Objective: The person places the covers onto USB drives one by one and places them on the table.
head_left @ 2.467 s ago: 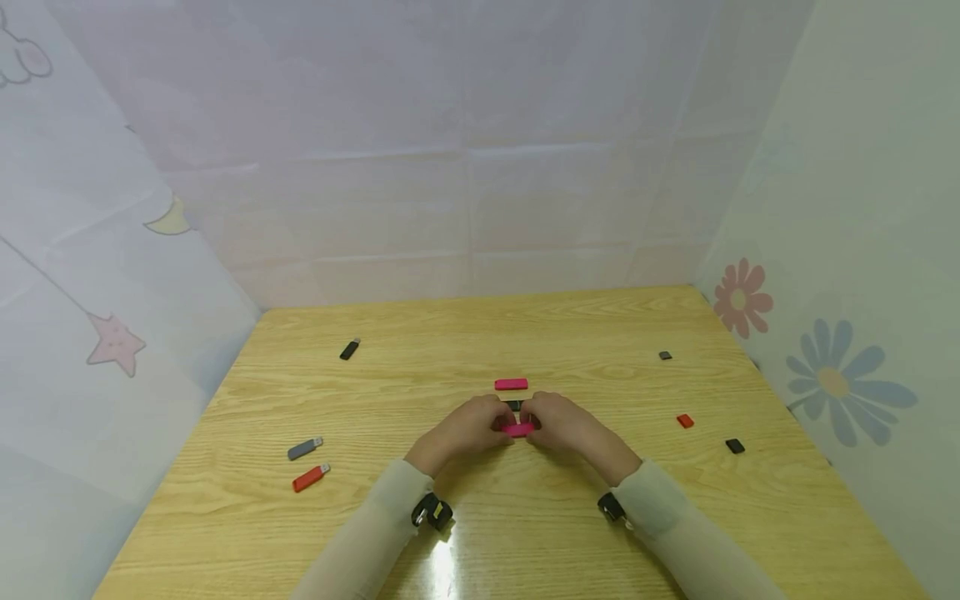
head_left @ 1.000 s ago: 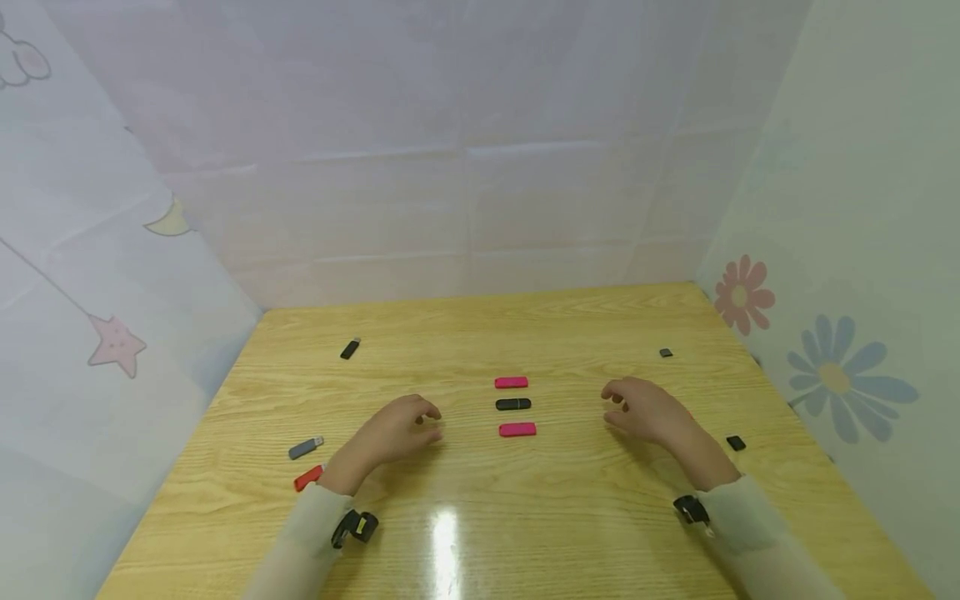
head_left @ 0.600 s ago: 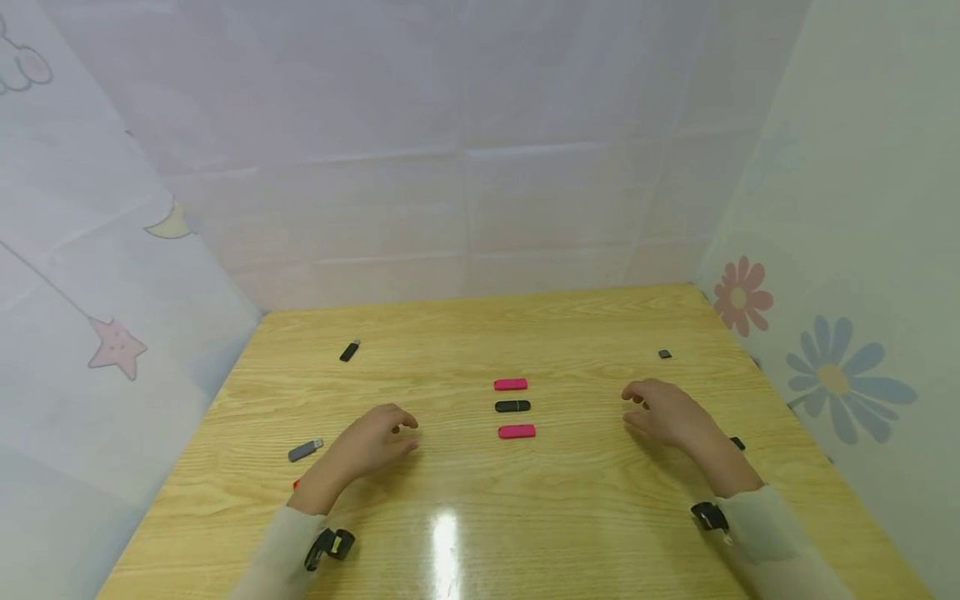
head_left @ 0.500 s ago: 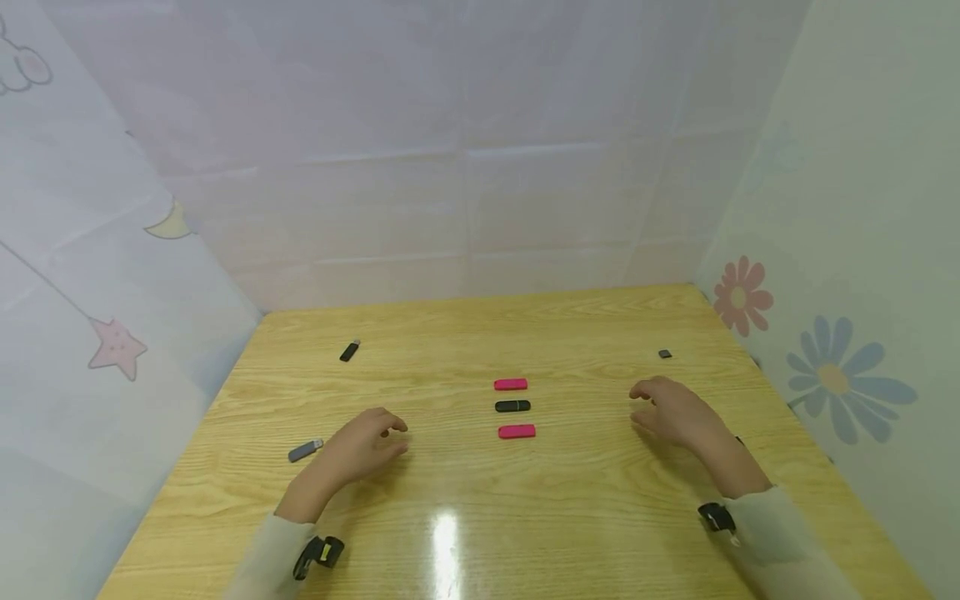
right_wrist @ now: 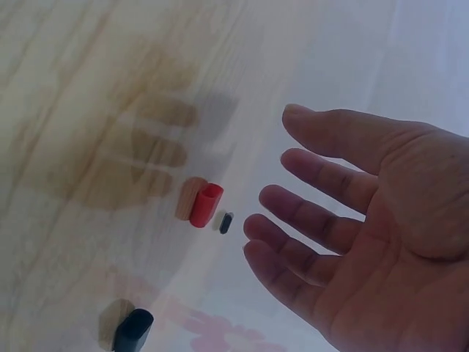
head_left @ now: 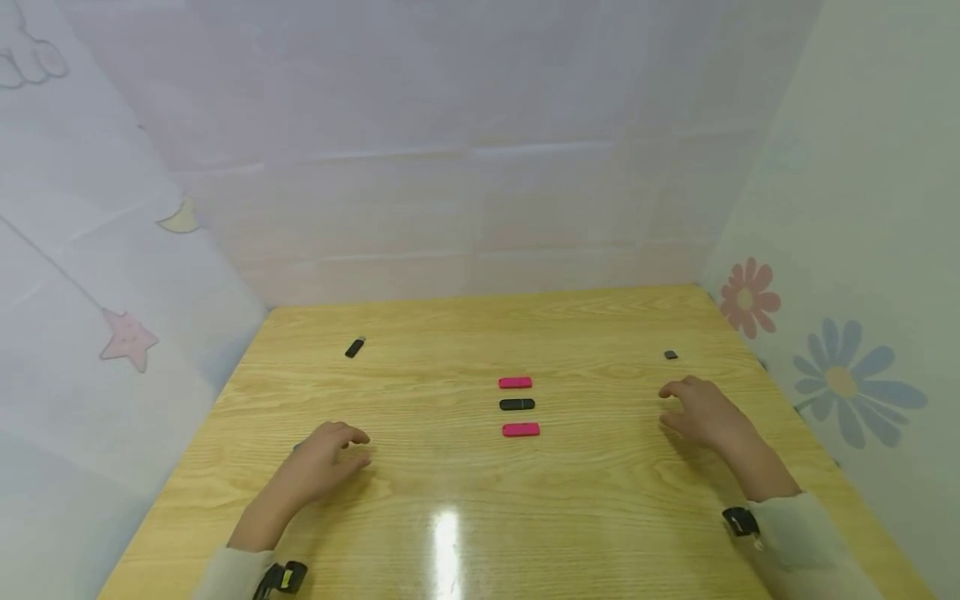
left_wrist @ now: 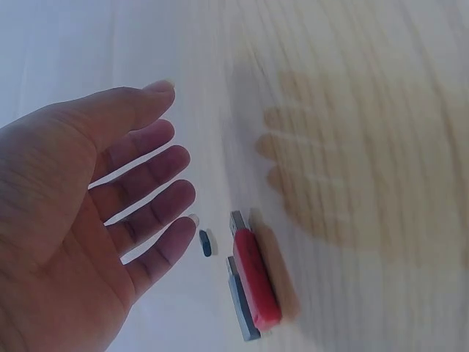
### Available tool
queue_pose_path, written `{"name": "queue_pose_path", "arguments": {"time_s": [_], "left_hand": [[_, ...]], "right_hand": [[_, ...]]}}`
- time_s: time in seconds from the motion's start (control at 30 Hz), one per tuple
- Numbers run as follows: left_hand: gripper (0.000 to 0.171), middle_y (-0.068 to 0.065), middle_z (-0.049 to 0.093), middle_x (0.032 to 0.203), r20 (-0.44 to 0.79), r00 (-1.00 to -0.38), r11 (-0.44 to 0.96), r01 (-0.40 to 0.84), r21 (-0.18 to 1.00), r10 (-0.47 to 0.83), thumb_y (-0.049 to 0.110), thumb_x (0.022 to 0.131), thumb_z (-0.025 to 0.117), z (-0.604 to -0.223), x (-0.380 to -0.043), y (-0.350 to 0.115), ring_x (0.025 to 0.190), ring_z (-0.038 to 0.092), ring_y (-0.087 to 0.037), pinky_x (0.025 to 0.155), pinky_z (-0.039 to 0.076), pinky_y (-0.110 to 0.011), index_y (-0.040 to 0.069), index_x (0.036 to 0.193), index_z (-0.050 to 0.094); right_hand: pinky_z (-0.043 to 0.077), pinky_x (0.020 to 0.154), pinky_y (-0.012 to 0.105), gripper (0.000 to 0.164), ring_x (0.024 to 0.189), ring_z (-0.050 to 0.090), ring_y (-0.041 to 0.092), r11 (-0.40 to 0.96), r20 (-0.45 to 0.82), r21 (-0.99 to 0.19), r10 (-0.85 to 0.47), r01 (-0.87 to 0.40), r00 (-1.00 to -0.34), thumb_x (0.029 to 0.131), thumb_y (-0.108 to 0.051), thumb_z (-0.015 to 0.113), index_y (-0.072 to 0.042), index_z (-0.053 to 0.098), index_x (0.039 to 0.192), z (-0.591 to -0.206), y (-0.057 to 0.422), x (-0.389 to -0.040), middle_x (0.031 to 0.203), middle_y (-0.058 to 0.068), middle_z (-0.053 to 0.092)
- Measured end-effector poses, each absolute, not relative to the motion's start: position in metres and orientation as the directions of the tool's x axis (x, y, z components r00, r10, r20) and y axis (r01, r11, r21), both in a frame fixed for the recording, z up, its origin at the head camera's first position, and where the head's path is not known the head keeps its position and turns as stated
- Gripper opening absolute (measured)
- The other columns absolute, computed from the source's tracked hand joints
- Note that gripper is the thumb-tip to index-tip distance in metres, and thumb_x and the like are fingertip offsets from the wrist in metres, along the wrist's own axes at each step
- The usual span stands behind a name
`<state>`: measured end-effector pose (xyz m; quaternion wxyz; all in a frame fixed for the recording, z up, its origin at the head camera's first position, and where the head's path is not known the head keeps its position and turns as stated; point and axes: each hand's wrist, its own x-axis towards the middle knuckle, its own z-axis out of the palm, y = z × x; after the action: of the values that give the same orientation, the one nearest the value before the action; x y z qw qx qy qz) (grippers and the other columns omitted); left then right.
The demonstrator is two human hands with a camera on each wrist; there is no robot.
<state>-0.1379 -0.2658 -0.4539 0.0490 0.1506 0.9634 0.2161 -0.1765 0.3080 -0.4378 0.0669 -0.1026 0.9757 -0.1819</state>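
My left hand point(head_left: 318, 462) hangs over the left part of the table, holding nothing, fingers loosely bent. Close to it in the left wrist view lie a red USB stick point(left_wrist: 255, 282) and a grey USB stick point(left_wrist: 242, 308), metal plugs bare. My right hand point(head_left: 705, 412), also holding nothing, hovers at the right. Below its fingers in the right wrist view are a red cap point(right_wrist: 207, 205), a small grey cap point(right_wrist: 227, 223) and a black cap point(right_wrist: 133, 330). Mid-table, a pink USB stick point(head_left: 515, 382), a black one point(head_left: 517, 404) and another pink one point(head_left: 521, 430) form a column, all capped.
An uncapped black USB stick point(head_left: 355, 347) lies toward the table's back left. The wooden table point(head_left: 480, 333) meets patterned sheets at its back and sides. In the head view, my hands and forearms cover the red stick and the red and black caps.
Both hands, earlier together at the near pink USB stick, have let go and moved apart, one left and one right. That stick now lies in front of the black one.
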Motion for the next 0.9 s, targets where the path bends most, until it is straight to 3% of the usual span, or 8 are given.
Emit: {"name": "queue_pose_path", "arguments": {"time_s": [0.33,0.53,0.9], "left_hand": [[0.031,-0.007,0.068,0.119,-0.022,-0.962,0.883,0.241,0.403,0.273,0.023,0.091,0.077,-0.458,-0.129,-0.287,0.111,0.059,-0.031,0.088,0.054,-0.045,0.01,0.118,0.071],[0.032,-0.008,0.068,0.117,-0.009,-0.968,0.895,0.23,0.382,0.252,0.021,0.09,0.078,-0.458,-0.124,-0.299,0.114,0.058,-0.034,0.092,0.05,-0.051,0.008,0.118,0.071],[0.039,-0.011,0.065,0.12,-0.071,-0.976,0.895,0.158,0.417,0.205,0.025,0.09,0.079,-0.458,-0.119,-0.312,0.106,0.061,-0.032,0.084,0.054,-0.048,0.007,0.124,0.068]], "right_hand": [[0.053,0.077,0.053,0.038,0.095,0.061,0.042,0.92,-0.097,-0.356,-0.213,-0.166,-0.972,0.092,-0.01,0.071,0.008,0.062,0.124,-0.444,0.316,-0.175,0.118,0.03,0.057],[0.053,0.076,0.052,0.035,0.097,0.061,0.044,0.922,-0.11,-0.353,-0.208,-0.158,-0.972,0.093,-0.008,0.069,0.007,0.062,0.124,-0.443,0.319,-0.175,0.117,0.029,0.057],[0.054,0.073,0.049,0.032,0.09,0.064,0.038,0.93,-0.116,-0.332,-0.208,-0.159,-0.971,0.092,-0.006,0.07,0.007,0.063,0.12,-0.448,0.326,-0.179,0.114,0.028,0.058]]}}
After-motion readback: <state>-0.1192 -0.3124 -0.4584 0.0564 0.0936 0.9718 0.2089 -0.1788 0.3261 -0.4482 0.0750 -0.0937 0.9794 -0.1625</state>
